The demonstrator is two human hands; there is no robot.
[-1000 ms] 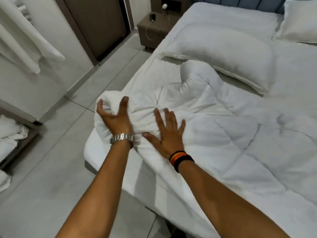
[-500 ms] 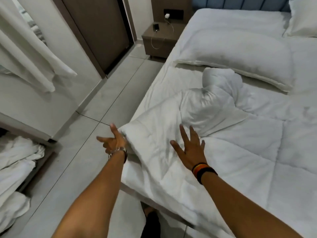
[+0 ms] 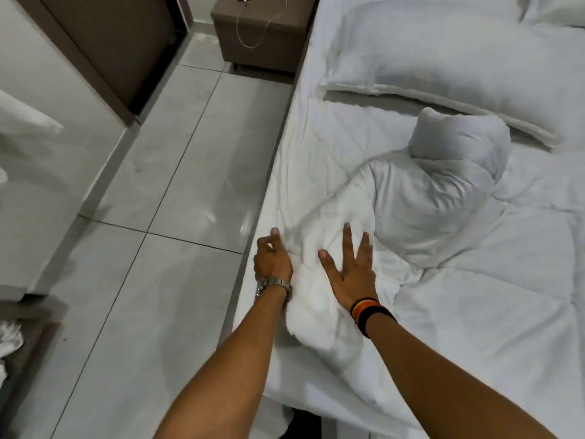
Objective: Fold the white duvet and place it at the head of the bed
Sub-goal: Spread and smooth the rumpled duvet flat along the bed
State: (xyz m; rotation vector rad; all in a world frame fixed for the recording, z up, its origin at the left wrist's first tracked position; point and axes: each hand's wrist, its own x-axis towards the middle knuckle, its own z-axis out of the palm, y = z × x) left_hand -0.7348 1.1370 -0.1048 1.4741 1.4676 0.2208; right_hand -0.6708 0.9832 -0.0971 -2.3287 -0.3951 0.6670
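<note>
The white quilted duvet (image 3: 459, 280) lies crumpled across the bed (image 3: 294, 153), with a bunched hump near the pillow. One corner of the duvet lies at the bed's left edge between my hands. My left hand (image 3: 273, 259), wearing a metal watch, is at the mattress edge with its fingers curled against that corner; whether it grips the fabric I cannot tell. My right hand (image 3: 349, 269), with striped wristbands, rests flat on top of the corner, fingers spread.
A large white pillow (image 3: 443, 55) lies at the head of the bed. A brown nightstand (image 3: 259, 42) with a phone and white cable stands beside it. Grey tiled floor (image 3: 152, 217) runs along the left, with a dark door and white linens further left.
The duvet corner that hung past the bed edge is now pulled onto the mattress. My left hand moved in from over the floor to the bed edge. The view tilted down.
</note>
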